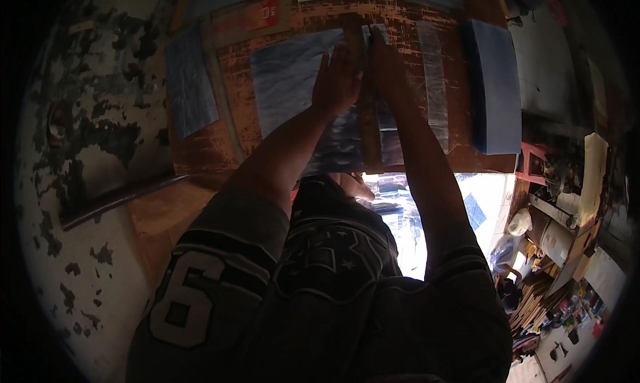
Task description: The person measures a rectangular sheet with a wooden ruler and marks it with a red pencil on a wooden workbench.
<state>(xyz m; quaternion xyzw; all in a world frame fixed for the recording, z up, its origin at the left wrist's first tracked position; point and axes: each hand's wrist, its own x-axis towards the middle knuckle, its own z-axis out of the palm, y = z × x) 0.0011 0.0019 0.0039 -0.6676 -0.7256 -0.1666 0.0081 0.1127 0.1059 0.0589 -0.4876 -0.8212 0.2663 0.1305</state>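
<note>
A blue-grey sheet (283, 76) lies on a worn brown tabletop. Along its right part runs a long, dark, flat strip like a ruler (371, 133), pointing away from me. My left hand (337, 83) rests flat on the sheet with its fingers stretched out, their tips touching the strip's left edge. Close to the strip's far end, on its right side, is my right hand (388, 66). Its fingers are pressed together over a narrow piece of the sheet, and a thin dark thing shows at their tips. Shadow hides what that is.
A blue sheet (191, 83) lies at the table's left, a thick blue stack (497, 86) at its right edge. A translucent strip (435, 83) lies right of my arm. Peeling wall (100, 130) stands left; a pink stool (531, 162) and another person (507, 263) are at right.
</note>
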